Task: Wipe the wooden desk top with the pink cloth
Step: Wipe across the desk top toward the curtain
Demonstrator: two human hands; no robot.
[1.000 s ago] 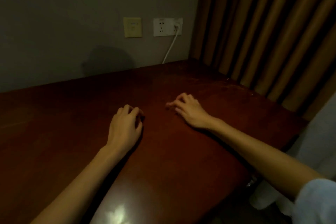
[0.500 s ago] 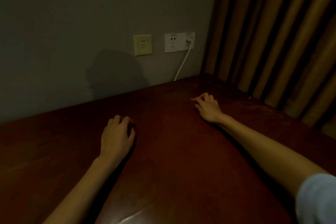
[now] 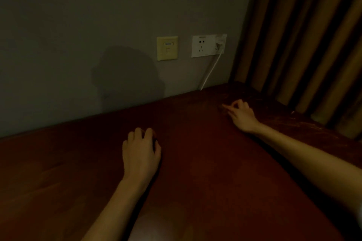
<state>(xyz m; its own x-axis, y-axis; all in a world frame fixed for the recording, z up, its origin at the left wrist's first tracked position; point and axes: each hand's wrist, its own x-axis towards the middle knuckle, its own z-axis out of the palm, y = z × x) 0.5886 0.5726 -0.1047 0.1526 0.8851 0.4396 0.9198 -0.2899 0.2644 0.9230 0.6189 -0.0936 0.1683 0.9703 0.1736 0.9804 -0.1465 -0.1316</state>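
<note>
The left hand (image 3: pixel 140 152) lies palm down in the middle of the dark wooden surface (image 3: pixel 205 178). Its fingers curl over a dark patch, and in this dim light I cannot tell whether they grip a cloth. The right hand (image 3: pixel 242 116) rests near the far right corner, fingers loosely bent, forefinger stretched left, gripping nothing. A curtain (image 3: pixel 303 35) hangs on the right.

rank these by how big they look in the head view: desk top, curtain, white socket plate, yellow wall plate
1. wooden desk top, though it lies nearest the camera
2. curtain
3. white socket plate
4. yellow wall plate, narrower than the socket plate beside it
</note>
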